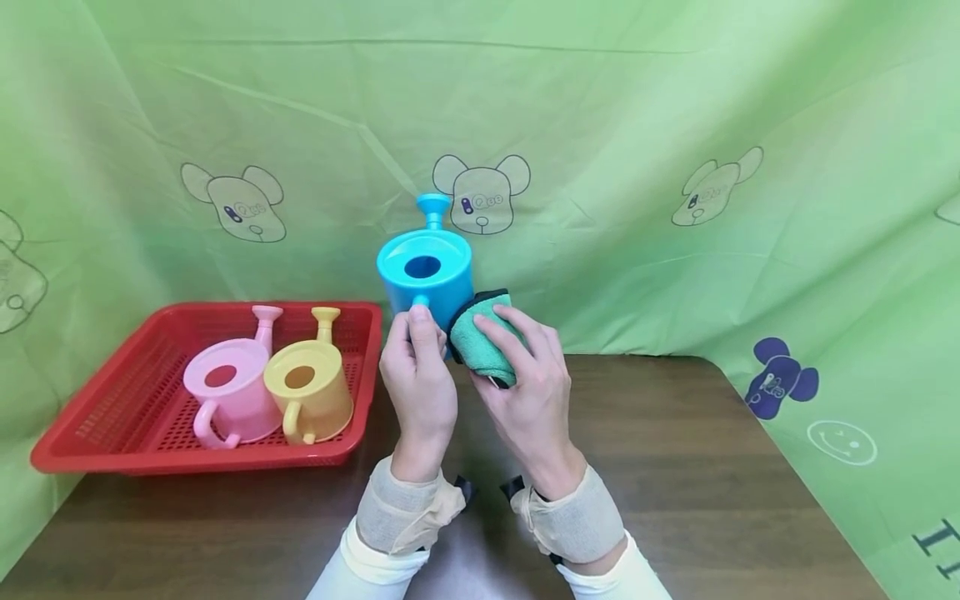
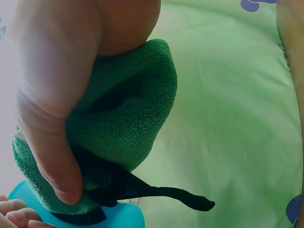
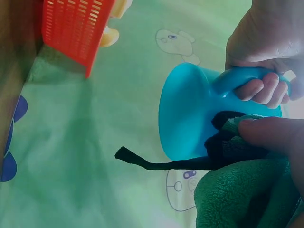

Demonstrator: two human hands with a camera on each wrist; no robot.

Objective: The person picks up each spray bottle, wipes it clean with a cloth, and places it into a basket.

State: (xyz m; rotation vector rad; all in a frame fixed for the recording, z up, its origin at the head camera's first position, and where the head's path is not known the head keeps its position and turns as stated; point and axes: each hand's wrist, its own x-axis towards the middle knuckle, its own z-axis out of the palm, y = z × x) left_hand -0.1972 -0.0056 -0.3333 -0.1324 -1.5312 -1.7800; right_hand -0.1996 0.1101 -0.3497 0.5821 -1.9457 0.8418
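A blue toy watering can (image 1: 431,258) is held up off the table by my left hand (image 1: 422,375), whose fingers curl round its handle (image 3: 244,78) in the right wrist view. My right hand (image 1: 528,379) grips a folded green cloth (image 1: 483,337) with black trim and presses it to the right side of the can. In the left wrist view the cloth (image 2: 128,118) bunches under the right hand's thumb, and a black loop (image 2: 185,195) dangles from it. The can's spout points away toward the curtain.
To the left, a red plastic basket (image 1: 225,462) on the brown wooden table (image 1: 660,467) holds a pink watering can (image 1: 251,400) and a yellow watering can (image 1: 322,400). A green curtain (image 1: 600,100) with printed bear heads hangs behind and along the right side.
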